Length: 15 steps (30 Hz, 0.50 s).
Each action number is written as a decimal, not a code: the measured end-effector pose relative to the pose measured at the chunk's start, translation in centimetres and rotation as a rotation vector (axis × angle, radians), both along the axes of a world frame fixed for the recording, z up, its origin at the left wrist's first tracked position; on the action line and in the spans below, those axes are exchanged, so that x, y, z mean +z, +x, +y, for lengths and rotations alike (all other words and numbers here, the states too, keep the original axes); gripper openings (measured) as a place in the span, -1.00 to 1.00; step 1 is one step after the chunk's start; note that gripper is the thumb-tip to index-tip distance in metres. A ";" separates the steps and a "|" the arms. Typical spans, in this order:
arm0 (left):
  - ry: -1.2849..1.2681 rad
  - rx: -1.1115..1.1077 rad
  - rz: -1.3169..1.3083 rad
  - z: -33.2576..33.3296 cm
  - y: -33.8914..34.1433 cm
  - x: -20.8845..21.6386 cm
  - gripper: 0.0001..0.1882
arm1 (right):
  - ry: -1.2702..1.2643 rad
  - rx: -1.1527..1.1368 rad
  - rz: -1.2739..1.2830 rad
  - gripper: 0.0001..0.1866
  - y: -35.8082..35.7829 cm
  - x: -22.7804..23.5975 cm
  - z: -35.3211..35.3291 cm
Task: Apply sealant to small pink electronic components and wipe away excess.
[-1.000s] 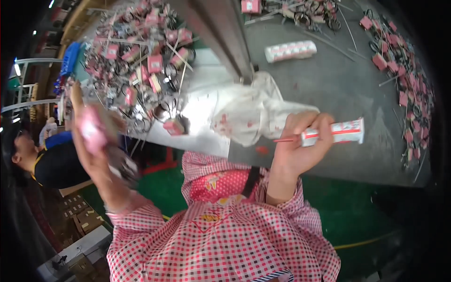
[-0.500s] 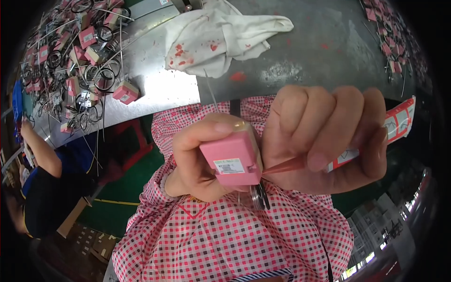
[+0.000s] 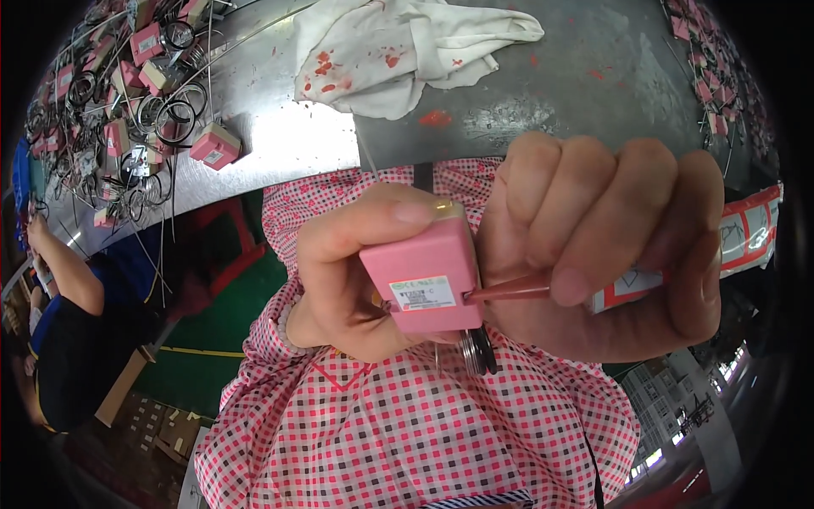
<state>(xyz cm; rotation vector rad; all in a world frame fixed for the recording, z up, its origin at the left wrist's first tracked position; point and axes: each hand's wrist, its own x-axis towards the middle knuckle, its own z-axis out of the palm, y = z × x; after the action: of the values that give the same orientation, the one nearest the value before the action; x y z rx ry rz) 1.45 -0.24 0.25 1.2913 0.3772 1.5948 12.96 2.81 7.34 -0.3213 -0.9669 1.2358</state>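
Note:
My left hand [image 3: 356, 263] grips a small pink box-shaped device [image 3: 428, 267] with a cream back and a white label on its face. A coil of metal and black loops [image 3: 476, 351] hangs below the device, and a thin rod rises behind my thumb. Closed around a red-and-white tube [image 3: 738, 244], my right hand [image 3: 606, 246] holds its tapered red nozzle [image 3: 513, 290] pointing left. The nozzle's tip meets the notch at the right edge of the device's face. My curled fingers hide the tube's middle.
A white cloth [image 3: 365, 59] with red stains lies on the metal table [image 3: 585, 110], near red smears. Similar pink devices with coils and rods are heaped at the far left [image 3: 216, 146] and far right [image 3: 708, 89]. Another person's arm [image 3: 68, 267] shows at left.
The nozzle tip has shifted from the lower right edge of the device up to the notch beside its label. My right hand has moved slightly right, and the device is tilted a little differently.

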 end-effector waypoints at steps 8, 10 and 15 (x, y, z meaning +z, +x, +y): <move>-0.012 0.034 -0.002 0.0 0.3 0.1 -0.30 | 0.012 -0.041 0.029 -0.80 -0.6 -0.5 -0.2; 0.016 0.028 -0.013 0.1 0.3 0.0 -0.30 | -0.005 -0.173 0.163 -0.79 -0.9 -0.8 -0.3; -0.008 0.031 -0.003 0.1 0.2 -0.1 -0.30 | -0.037 -0.161 0.162 -0.80 -1.1 -1.0 -0.2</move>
<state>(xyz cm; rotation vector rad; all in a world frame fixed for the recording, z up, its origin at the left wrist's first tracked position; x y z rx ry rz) 1.62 -0.12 0.19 1.2822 0.4032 1.6189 11.90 2.62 6.35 -0.3173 -0.7651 1.1153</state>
